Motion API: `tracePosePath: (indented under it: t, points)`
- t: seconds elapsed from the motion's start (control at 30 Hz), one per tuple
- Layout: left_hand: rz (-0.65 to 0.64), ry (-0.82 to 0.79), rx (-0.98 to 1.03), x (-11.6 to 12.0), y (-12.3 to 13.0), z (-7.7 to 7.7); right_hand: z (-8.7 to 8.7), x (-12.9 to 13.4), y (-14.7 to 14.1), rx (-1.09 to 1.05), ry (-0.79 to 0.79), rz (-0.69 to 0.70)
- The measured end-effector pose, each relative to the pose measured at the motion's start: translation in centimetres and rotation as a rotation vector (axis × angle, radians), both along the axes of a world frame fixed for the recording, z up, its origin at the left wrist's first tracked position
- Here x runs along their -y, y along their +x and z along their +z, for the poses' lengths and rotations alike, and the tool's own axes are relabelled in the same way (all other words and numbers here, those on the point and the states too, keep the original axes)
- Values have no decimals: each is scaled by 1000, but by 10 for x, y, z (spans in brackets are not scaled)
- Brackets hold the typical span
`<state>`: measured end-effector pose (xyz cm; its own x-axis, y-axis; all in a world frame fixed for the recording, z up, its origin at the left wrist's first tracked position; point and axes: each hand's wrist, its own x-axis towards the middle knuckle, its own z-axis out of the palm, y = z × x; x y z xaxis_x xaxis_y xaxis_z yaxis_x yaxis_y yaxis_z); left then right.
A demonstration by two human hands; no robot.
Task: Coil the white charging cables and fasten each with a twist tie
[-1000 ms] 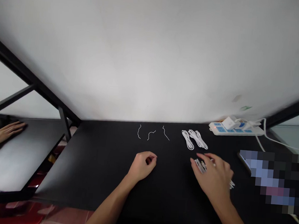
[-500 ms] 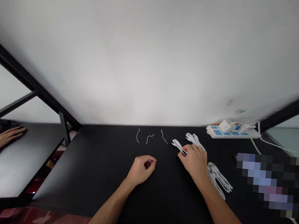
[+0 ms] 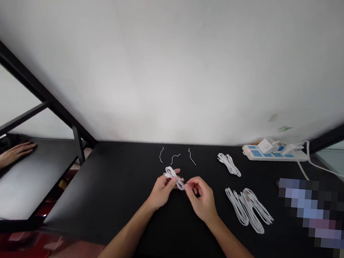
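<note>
Over the black table point(image 3: 119, 196), my left hand point(image 3: 161, 190) is closed around a coiled white charging cable point(image 3: 172, 176), thumb on top. My right hand point(image 3: 201, 198) pinches at the coil's lower right end. Whether its fingertips grip the cable itself or a small tie on it is too small to make out. Just beyond my hands lie a thin white twist tie point(image 3: 161, 155), a second twist tie point(image 3: 175, 158) and a third twist tie point(image 3: 191, 156), loose and bent. To the right rests another bundled white cable point(image 3: 229, 165), and nearer me several coiled white cables point(image 3: 253, 211) lie side by side.
A white power strip point(image 3: 268, 155) with chargers plugged in sits by the wall at the back right. Black metal frame bars point(image 3: 77, 141) edge the left side. Beyond them, another person's hand point(image 3: 15, 154) rests on a neighbouring table. A blurred-out patch covers the far right.
My right hand has brought a white cable bundle from the right over to my left hand, which now holds it. The bundles at the right are uncovered. The view has shifted slightly.
</note>
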<state>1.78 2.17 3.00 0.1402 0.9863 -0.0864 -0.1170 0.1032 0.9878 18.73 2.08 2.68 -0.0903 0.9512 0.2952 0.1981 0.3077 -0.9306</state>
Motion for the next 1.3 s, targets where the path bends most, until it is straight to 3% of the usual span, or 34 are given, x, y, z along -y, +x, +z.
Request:
tracePosePath:
  t: [0.1,0.17,0.27,0.4,0.5,0.57,0.7,0.8,0.9,0.97,1.03,1.2,1.3]
  points:
    - [-25,50,-23,1,-4,-2,3,-7,8,-249,-440,107]
    - [-51,124,-85,2,-7,-1,7,-10,12,-346,-644,212]
    - [-118,219,-161,4,-9,5,10,-12,14,-401,-801,307]
    - [-195,303,-247,4,-12,12,8,-14,19,-404,-886,372]
    - [-164,279,-250,4,-10,10,6,-15,22,-362,-840,380]
    - [-123,183,-168,3,-8,6,7,-14,23,-260,-710,379]
    - [-87,-81,60,1,-7,2,8,-10,24,104,-151,316]
    - [-155,-315,215,-1,-11,5,6,-5,23,282,287,288]
    - [-268,-491,308,-2,-16,7,5,-2,22,298,534,277]
    - [-320,-520,306,-2,-18,7,5,-2,22,280,552,287]
    - [-343,-482,229,-2,-18,6,7,-2,23,275,471,328]
    - [-330,-222,-64,0,-14,2,10,-6,28,296,193,401]
    - [-252,-76,-106,0,-10,-1,7,-6,29,285,77,304]
